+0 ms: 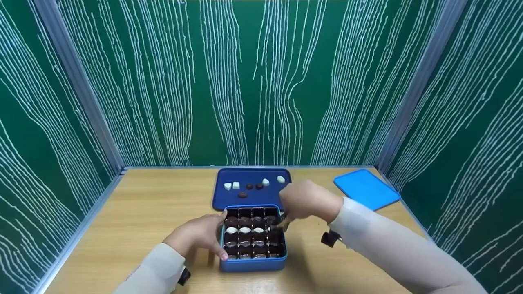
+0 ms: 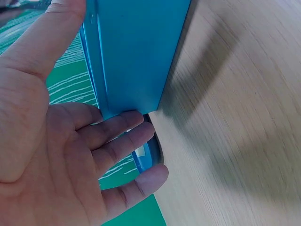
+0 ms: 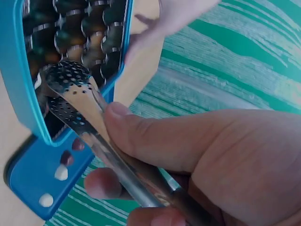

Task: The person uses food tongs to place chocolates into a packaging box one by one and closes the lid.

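Observation:
A blue tin (image 1: 253, 266) with a dark divided insert stands on the table, holding rows of chocolates. Several compartments in one row hold white pieces (image 1: 244, 230). My left hand (image 1: 200, 232) spans the tin's left side, thumb at the near corner; in the left wrist view its fairly straight fingers (image 2: 117, 146) touch the wall. My right hand (image 1: 304, 200) grips metal tongs (image 3: 89, 113) with perforated heads, which reach into the tin's right-hand column. Something white shows by the tong tips; whether they pinch it I cannot tell.
Behind the tin lies a dark blue tray (image 1: 229, 204) bearing white and brown chocolates. A light blue lid (image 1: 365, 188) lies flat at the back right. Green walls (image 1: 261, 102) with white lines enclose the wooden table (image 1: 163, 196).

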Demonstrator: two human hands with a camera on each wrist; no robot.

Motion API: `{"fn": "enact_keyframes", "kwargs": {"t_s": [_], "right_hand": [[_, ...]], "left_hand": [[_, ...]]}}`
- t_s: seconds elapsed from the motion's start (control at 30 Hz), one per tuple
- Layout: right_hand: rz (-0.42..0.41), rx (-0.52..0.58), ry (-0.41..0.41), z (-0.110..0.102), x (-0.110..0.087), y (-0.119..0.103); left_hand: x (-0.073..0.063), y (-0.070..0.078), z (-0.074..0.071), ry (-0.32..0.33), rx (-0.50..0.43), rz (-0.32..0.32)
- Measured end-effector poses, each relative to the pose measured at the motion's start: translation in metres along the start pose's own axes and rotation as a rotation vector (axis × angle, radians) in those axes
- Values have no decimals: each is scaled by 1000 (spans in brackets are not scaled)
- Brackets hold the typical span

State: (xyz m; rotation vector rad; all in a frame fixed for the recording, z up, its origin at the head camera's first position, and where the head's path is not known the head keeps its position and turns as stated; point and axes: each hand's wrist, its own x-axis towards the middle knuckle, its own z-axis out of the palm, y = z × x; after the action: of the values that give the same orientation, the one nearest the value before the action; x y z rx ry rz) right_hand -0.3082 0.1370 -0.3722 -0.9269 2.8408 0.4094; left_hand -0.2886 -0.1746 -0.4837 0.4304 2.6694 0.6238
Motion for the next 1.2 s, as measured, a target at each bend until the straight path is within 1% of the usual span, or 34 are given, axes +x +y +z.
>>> {"fn": "enact_keyframes", "kwargs": {"t_s": [0.2,0.43,0.67,0.83,1.03,1.2], "right_hand": [[-24,-121,-18,3,4,-20],[-7,-263,-51,1,11,-39],[-15,-358,-54,3,18,-52],[-11,-419,-116,8,26,-61],[3,-488,-212,14,37,-73],[9,-516,-240,20,37,-77]], "left_hand": [[-1,0,1,0,-6,-9],[-2,0,1,-3,-18,-10],[-3,1,0,0,-9,-15],[-5,2,-1,4,10,-15],[-4,1,0,2,-5,-17],[-1,0,1,0,-13,-18]]}}
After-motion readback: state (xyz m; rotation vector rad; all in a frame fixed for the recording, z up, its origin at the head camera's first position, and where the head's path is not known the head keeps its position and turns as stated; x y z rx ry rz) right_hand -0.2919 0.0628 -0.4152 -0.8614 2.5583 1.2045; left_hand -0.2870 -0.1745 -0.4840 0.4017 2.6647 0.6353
